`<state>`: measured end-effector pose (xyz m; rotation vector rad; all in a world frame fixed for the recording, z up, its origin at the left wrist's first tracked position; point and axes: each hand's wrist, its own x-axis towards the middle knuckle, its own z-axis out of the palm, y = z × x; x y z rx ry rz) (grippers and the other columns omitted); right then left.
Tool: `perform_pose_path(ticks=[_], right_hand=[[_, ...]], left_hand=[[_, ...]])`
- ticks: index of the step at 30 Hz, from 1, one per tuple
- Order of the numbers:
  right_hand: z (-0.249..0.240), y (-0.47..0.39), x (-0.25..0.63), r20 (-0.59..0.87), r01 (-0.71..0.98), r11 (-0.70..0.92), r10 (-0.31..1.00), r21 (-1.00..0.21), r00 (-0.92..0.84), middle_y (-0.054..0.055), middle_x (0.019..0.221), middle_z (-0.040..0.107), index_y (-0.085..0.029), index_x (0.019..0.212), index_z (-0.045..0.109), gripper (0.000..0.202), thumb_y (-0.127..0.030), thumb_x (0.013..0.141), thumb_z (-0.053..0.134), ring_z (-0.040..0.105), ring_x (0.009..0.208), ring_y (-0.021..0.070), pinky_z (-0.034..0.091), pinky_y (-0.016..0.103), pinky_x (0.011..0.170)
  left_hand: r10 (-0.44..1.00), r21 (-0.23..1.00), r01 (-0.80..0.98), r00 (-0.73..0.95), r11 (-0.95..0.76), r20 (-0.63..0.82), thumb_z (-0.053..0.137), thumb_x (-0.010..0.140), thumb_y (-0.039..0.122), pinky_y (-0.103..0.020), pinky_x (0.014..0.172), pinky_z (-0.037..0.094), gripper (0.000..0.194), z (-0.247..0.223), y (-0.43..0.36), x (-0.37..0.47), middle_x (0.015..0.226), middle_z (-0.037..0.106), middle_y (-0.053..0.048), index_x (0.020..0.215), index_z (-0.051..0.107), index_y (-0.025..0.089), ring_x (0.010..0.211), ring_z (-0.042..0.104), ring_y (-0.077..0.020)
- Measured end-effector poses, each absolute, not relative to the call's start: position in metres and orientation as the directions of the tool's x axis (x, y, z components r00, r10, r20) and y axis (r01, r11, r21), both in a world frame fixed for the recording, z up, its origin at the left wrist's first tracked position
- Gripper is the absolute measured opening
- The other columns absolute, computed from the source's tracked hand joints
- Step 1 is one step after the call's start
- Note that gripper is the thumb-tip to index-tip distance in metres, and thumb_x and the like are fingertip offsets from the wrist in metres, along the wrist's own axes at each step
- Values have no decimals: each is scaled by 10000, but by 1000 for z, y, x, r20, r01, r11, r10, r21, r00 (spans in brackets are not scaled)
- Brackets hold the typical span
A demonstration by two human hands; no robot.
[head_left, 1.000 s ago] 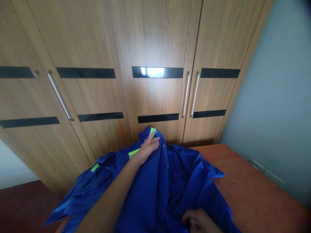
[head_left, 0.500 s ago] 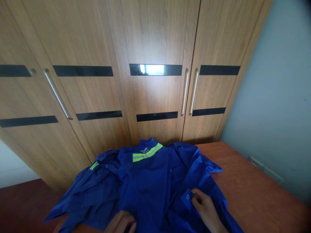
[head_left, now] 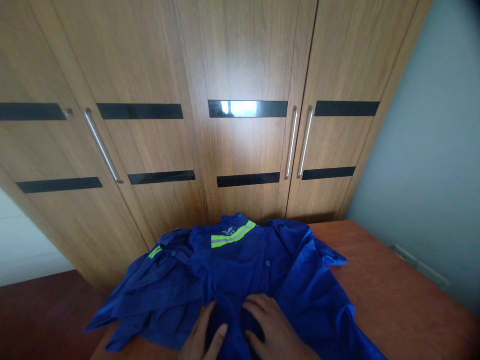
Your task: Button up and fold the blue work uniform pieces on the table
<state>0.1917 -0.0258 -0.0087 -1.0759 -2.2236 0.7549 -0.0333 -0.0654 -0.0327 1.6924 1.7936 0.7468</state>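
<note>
A blue work jacket [head_left: 232,270] lies spread and wrinkled on the reddish-brown table, its collar toward the wardrobe. It has a yellow-green and grey reflective strip across the chest, a white logo and front buttons. My left hand [head_left: 204,332] rests on the lower front, thumb and fingers apart. Beside it, my right hand [head_left: 275,327] touches the same area with curved fingers, the thumb apart from them. Dark blue cloth shows within both hands' gaps, and a raised fold runs between the hands. The jacket's lower end runs out of view.
A wooden wardrobe [head_left: 247,150] with black strips and metal handles stands right behind the table [head_left: 393,290]. At the right is a pale wall [head_left: 431,175] with a socket strip [head_left: 420,265] low down. Dark red floor [head_left: 45,315] shows at the left.
My right hand has let go of the buttoned flap and moved left to the jacket's lower middle. My left hand has moved slightly right, its thumb and fingers now spread. The view has shifted slightly.
</note>
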Motion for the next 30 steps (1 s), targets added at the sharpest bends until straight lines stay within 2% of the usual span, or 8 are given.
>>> perform_pose_path(ticks=[6, 10, 13, 16, 20, 24, 27, 30], right_hand=[[-30, -27, 182, 204, 375, 656, 631, -655, -748, 36, 1239, 634, -321, 1169, 598, 357, -335, 813, 583, 497, 1226, 247, 255, 481, 1108], [-38, -30, 197, 335, 281, 621, 686, -731, -646, 82, 1330, 560, -274, 1216, 576, 457, -405, 782, 633, 446, 1283, 259, 331, 417, 1085], [-44, -36, 209, 312, 310, 440, 869, -843, -384, 119, 1303, 556, -229, 1230, 549, 403, -280, 830, 549, 511, 1219, 239, 419, 368, 1017], [-53, -37, 209, 259, 336, 342, 928, -878, -269, 89, 1075, 636, -218, 1094, 587, 297, -171, 815, 495, 610, 1024, 210, 491, 325, 895], [-63, -33, 201, 283, 414, 408, 900, -814, -331, 75, 1018, 625, -203, 1043, 593, 381, -106, 676, 564, 602, 988, 234, 477, 350, 899], [-65, -32, 209, 290, 407, 410, 900, -816, -324, 89, 1112, 604, -212, 1158, 550, 391, -133, 776, 526, 585, 1061, 220, 463, 330, 939], [-63, -34, 217, 282, 397, 387, 912, -832, -299, 90, 1124, 607, -216, 1194, 530, 352, -169, 849, 480, 594, 1058, 200, 473, 309, 935], [-60, -34, 216, 273, 418, 394, 907, -818, -321, 97, 1140, 616, -208, 1182, 546, 371, -163, 816, 514, 587, 1082, 210, 467, 324, 958]], left_hand=[[998, 790, 613, -54, 23, 13, 440, 831, 413, -362, 925, 482, 339, -13, -25, -10, 1023, 723, -82, 997, 635, 190, 996, 658, -243], [995, 873, 482, -16, -79, 99, 399, 795, 278, -301, 733, 497, 179, -6, 1, -8, 730, 674, -23, 697, 539, 222, 769, 658, -206], [998, 878, 479, -57, -2, 33, 402, 840, 366, -282, 668, 478, 209, 1, 5, -7, 713, 662, -11, 759, 531, 223, 714, 654, -196], [997, 719, 691, -60, 75, -46, 388, 875, 508, -274, 606, 434, 320, 7, -4, 2, 682, 659, -3, 843, 551, 234, 656, 648, -201], [998, 470, 882, -5, 33, -60, 448, 852, 331, -257, 576, 371, 148, 3, -4, 13, 707, 674, -8, 783, 543, 242, 673, 657, -195], [1000, 615, 788, -25, 15, 8, 364, 854, 239, -247, 598, 394, 199, 1, 17, -5, 676, 657, -10, 733, 521, 222, 652, 642, -170], [998, 771, 635, -68, 51, -10, 292, 902, 430, -255, 598, 436, 365, 10, 28, -27, 693, 670, -26, 744, 534, 205, 630, 643, -178], [996, 759, 644, -67, 93, -64, 295, 878, 581, -278, 592, 435, 501, 15, 24, -27, 663, 680, -30, 722, 587, 205, 613, 647, -205]])
